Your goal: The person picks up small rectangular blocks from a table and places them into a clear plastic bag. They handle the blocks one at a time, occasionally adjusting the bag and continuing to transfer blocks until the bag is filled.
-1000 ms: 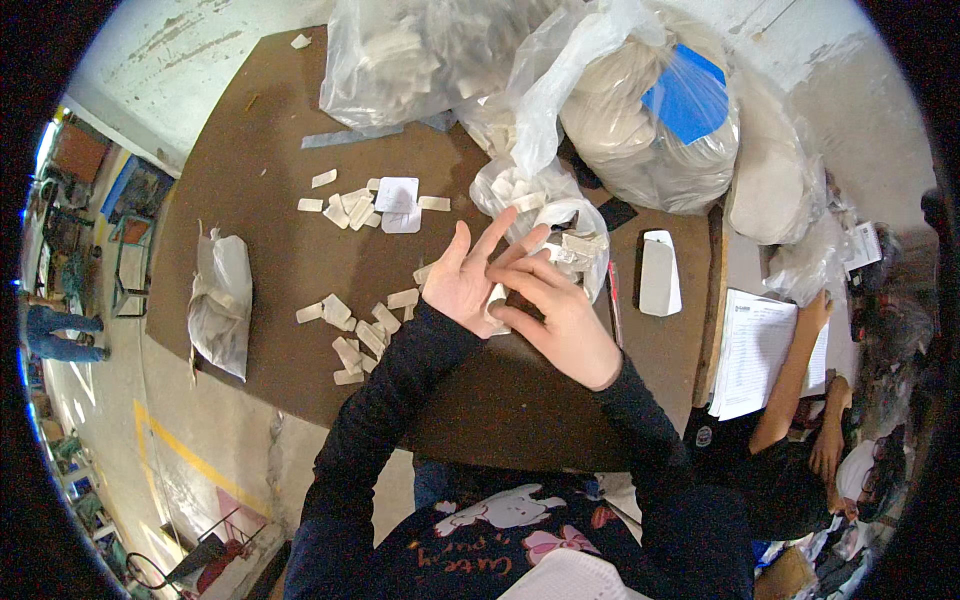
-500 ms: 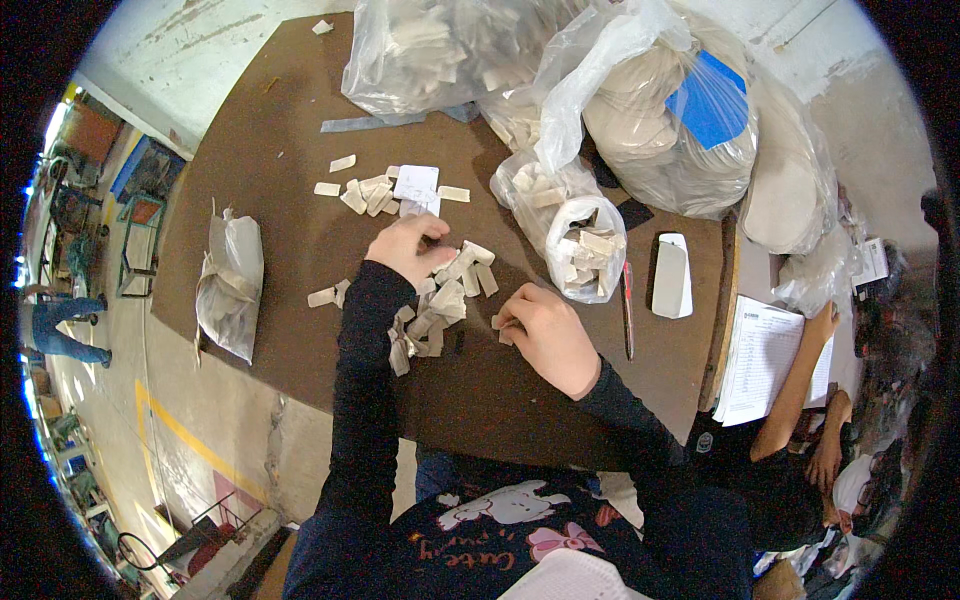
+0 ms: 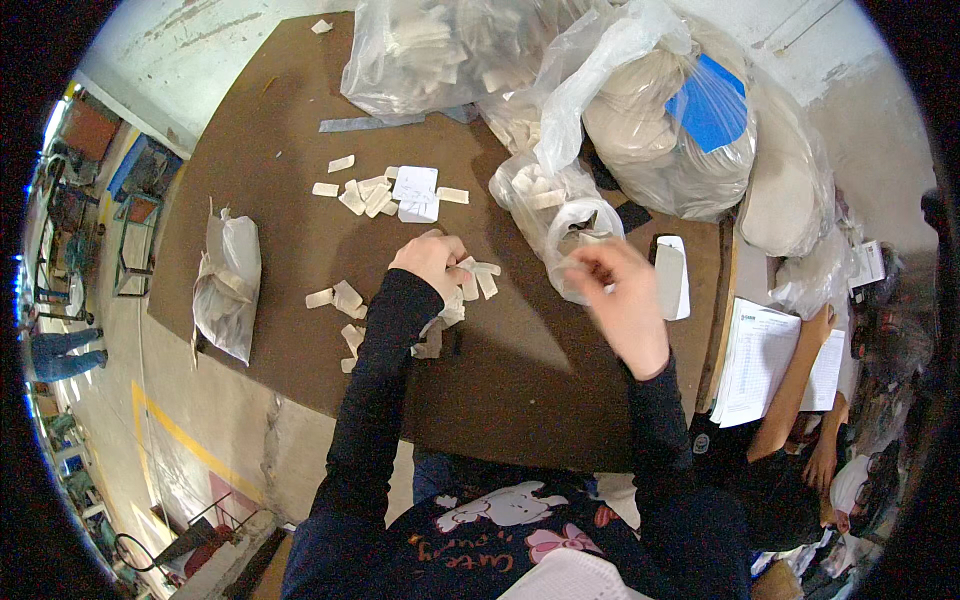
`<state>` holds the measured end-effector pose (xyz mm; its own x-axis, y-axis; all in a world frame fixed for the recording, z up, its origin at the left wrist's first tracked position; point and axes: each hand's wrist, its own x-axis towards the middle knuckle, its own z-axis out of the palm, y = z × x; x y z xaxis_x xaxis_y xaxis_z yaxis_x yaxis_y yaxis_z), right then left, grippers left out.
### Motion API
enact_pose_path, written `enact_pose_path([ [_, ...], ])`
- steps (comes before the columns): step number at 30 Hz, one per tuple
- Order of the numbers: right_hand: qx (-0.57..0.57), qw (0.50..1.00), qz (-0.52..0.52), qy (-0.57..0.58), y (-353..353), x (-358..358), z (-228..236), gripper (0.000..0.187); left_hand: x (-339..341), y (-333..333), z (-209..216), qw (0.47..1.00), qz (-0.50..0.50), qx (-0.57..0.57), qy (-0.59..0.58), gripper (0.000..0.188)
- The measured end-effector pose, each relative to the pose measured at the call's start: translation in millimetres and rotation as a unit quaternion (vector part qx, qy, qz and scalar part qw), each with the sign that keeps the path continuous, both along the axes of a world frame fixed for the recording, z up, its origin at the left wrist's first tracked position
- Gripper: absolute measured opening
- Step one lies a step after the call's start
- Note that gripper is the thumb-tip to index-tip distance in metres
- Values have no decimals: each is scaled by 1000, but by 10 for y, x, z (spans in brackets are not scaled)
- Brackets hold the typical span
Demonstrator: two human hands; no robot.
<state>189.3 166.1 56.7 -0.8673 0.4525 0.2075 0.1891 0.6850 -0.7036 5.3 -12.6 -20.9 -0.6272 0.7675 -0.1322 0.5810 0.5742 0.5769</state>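
Your half-curled left hand (image 3: 432, 265) is resting at the pale pieces (image 3: 487, 284), near left; your blurred, bent-fingered right hand (image 3: 622, 295) is hovering at the plastic bag (image 3: 553, 232), right. Neither's grip is showing clearly.

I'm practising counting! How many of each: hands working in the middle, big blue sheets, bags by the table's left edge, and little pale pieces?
Hands: 2 (left hand, right hand)
Blue sheet: 1
Bag on the left: 1
Pale pieces: too overlapped to count
Total without them: 4
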Motion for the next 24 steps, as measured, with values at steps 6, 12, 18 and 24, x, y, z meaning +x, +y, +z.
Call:
enact_pose_path([
  [6,1,999,-50,-10,15,3,175,29,25,40,166,987,-44,126,-87,25],
  [12,-132,989,58,28,-337,-90,-28,28,249,199,216,907,-114,232,-332,41],
  [18,-178,983,-22,49,-209,-55,-9,12,339,247,375,849,-105,293,-428,54],
  [24,-111,986,-73,100,129,-8,38,26,152,190,176,975,-36,214,51,46],
])
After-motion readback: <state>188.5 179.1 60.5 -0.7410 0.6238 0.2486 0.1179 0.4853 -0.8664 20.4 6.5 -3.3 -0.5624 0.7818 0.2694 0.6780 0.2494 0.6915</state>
